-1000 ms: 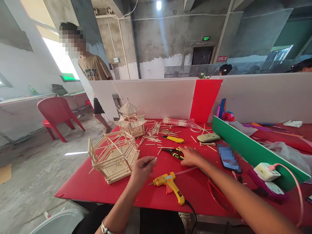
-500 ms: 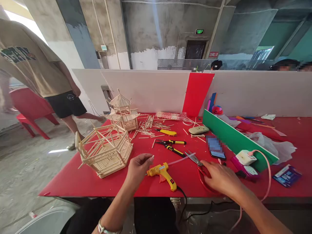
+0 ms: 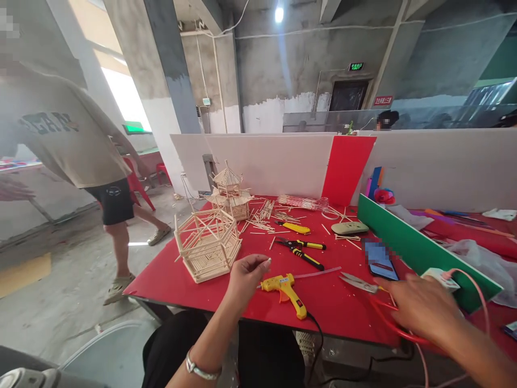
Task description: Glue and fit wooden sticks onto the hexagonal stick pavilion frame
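My left hand hovers over the red table with thumb and fingertips pinched; what they hold is too small to make out. It is between a hexagonal stick frame and a yellow glue gun. My right hand, slightly blurred, is curled on the red handles of a pair of scissors near the table's front edge, blades pointing left.
A finished stick pagoda, loose sticks, yellow-handled pliers, a yellow knife, a phone, a green board and a power strip lie around. Another person walks past on the left.
My right hand went from the pliers back to the scissors and has drawn them rightward. The other person has walked closer on the left. My left hand has kept its pinch.
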